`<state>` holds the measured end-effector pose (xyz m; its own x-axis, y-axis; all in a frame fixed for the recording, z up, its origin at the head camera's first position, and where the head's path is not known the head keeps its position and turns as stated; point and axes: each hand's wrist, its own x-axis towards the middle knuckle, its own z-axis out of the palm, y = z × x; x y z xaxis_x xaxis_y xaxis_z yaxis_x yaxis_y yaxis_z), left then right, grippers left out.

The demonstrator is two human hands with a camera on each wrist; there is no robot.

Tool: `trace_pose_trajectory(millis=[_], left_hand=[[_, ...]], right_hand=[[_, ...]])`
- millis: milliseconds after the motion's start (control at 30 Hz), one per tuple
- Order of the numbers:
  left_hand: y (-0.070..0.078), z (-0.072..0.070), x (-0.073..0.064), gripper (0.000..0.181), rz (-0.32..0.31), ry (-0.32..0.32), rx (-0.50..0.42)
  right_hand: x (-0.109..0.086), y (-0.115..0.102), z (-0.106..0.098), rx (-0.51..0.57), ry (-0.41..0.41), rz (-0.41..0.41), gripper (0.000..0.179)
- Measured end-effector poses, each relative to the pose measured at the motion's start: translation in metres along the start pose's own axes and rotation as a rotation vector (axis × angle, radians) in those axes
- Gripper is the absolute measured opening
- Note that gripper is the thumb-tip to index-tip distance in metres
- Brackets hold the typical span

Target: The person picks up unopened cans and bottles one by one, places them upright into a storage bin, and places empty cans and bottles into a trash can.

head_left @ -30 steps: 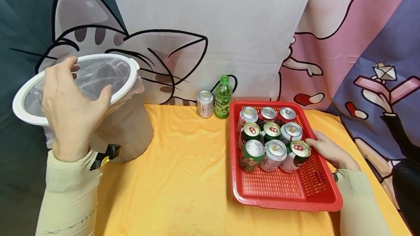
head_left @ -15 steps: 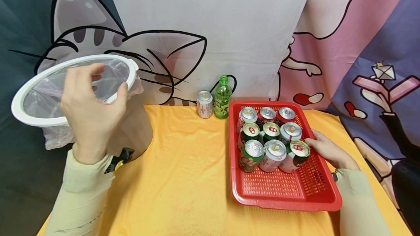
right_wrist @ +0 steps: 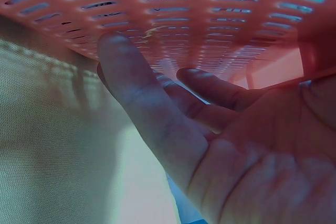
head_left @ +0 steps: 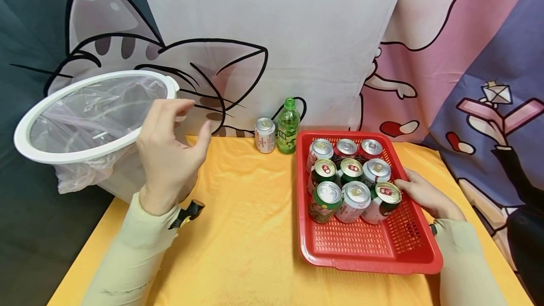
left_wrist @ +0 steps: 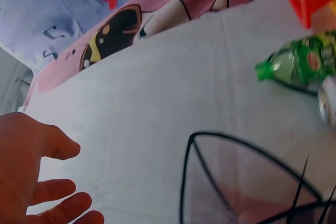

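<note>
My left hand (head_left: 172, 148) is raised beside the near right rim of the bin (head_left: 91, 157), its fingers and thumb spread apart with nothing between them. The bin has a white oval rim and a clear plastic liner (head_left: 97, 112). In the left wrist view the left hand (left_wrist: 37, 177) shows bare fingertips. My right hand (head_left: 427, 195) holds the right side of a red slotted plastic basket (head_left: 354, 244), thumb over the rim. In the right wrist view its fingers (right_wrist: 152, 103) lie under the basket. Several drink cans (head_left: 356, 197) stand in rows inside the basket.
A pinkish-white can (head_left: 265, 136) and a green plastic bottle (head_left: 288, 126) without a cap stand against the back cloth, left of the basket. Yellow cloth (head_left: 242, 230) covers the table. Printed curtains hang behind and to the right.
My left hand has moved right, from over the bin's opening to beside its right rim, still holding nothing. The right hand, basket and cans stay where they were.
</note>
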<state>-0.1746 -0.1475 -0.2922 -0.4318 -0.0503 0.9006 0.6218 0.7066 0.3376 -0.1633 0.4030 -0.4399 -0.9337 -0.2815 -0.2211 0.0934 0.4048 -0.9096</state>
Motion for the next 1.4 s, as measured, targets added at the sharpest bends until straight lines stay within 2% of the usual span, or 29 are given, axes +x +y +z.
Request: trace_pose_trajectory(millis=[367,533,733,933,1167,1400], left_hand=[[-0.002,0.050,-0.022,0.036,-0.027,-0.208,0.009],[-0.005,0.075,-0.034,0.034,-0.046,-0.253,-0.032],[-0.008,0.106,-0.047,0.034,-0.068,-0.307,-0.037],[-0.014,0.135,-0.055,0.036,-0.126,-0.349,-0.042],[-0.022,0.167,-0.063,0.050,-0.216,-0.388,-0.027],[-0.023,0.203,-0.060,0.076,-0.284,-0.502,0.046]], right_hand=[[0.000,0.001,0.000,0.003,0.002,-0.002,0.050],[0.001,0.002,0.000,0.002,0.000,-0.004,0.050],[0.002,0.003,0.000,0.014,-0.005,-0.022,0.045],[0.002,0.002,-0.001,0.006,-0.004,-0.020,0.047],[0.004,0.001,0.003,-0.001,0.007,-0.013,0.050],[0.002,0.002,0.001,-0.015,0.019,-0.016,0.052]])
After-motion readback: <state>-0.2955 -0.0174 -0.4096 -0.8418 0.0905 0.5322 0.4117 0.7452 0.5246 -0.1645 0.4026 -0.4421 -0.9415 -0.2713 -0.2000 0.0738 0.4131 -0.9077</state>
